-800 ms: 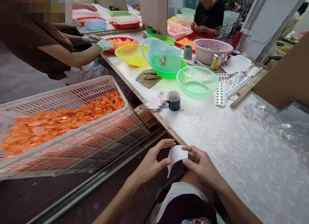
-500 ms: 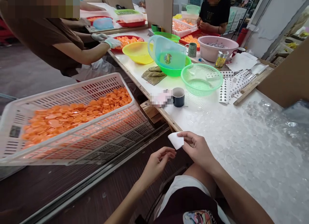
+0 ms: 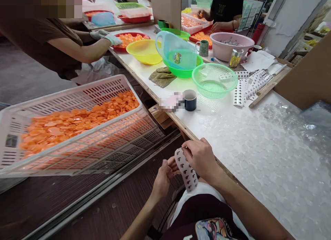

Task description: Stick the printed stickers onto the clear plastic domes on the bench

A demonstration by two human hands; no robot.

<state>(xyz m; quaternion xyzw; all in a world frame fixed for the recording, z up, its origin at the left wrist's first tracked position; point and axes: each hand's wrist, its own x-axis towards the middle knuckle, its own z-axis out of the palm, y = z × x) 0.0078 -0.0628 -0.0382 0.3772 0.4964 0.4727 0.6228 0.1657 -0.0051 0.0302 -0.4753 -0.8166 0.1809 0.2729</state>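
My right hand (image 3: 201, 159) pinches the upper end of a strip of stickers (image 3: 188, 173), white with rows of small dark prints. The strip hangs down over my lap, its printed side towards me. Just left of it is my left hand (image 3: 162, 178), thumb raised and apart from the fingers. Its fingertips reach the strip's left edge, partly hidden behind it; whether they touch cannot be told. More sticker sheets (image 3: 240, 92) lie farther back on the white table (image 3: 207, 126). Many clear round discs (image 3: 248, 154) cover the tabletop to my right.
A white crate (image 3: 108, 136) of orange discs (image 3: 85, 119) stands left. A dark mug (image 3: 190, 100), green colander (image 3: 214, 81), yellow bowl (image 3: 143, 52) and pink basin (image 3: 231, 43) are on the table. A gloved co-worker (image 3: 74, 43) works at left, another person (image 3: 227, 9) at the back.
The folded white piece in my right hand now hangs unfolded as a printed sticker strip. My left hand has turned, thumb up, and come closer to it. The view has shifted slightly.
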